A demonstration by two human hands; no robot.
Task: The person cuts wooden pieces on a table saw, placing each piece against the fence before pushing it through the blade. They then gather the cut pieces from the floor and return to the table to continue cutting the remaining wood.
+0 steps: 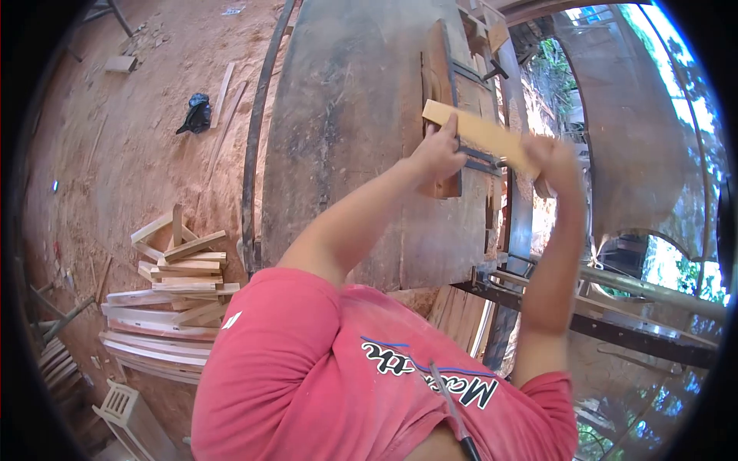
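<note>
A short pale wooden board [488, 137] lies aslant between my two hands, over the worktable. My left hand [440, 154] is closed on its left end, with the thumb on the upper face. My right hand [555, 163] is closed round the other end, slightly blurred. Beneath the board stands a wooden fence [437, 73] with dark metal edging, fixed on the dusty worktable [330, 115]. The underside of the board and most of the right fingers are hidden.
A metal rail [521, 223] runs along the table's right side. On the dusty floor at left lie stacked wood pieces [188, 269], curved pale slats [157, 342] and a black plastic bag [197, 112]. A slatted wooden piece [127, 407] is at lower left.
</note>
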